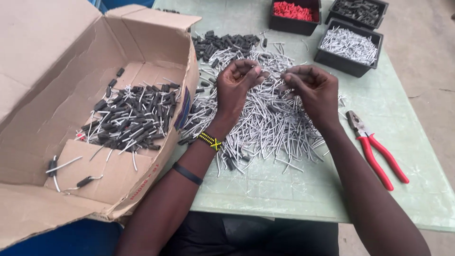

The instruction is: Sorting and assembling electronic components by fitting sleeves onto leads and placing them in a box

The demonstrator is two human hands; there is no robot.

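Right, both hands are up over the middle of the pale green table (284,189), hovering above one big loose heap of thin metal pins (265,123), far too many to count. The left hand (237,85) has its fingertips pinched together, and the right hand (315,90) does likewise, the two grips almost meeting; whatever small piece sits between them is too tiny to make out. Behind the hands, toward the far edge, lies a second heap, this one of short black sleeves (222,45). Three black trays stand at the far right corner: one with red caps (294,12), one with dark pieces (360,9), one full of silvery pins (349,46). One pair of red-handled pliers (377,151) lies near the right edge, jaws pointing away. Off the left edge, one open cardboard box (42,85) holds a pile of pins fitted with black sleeves (130,118). Two bands ring the left forearm.
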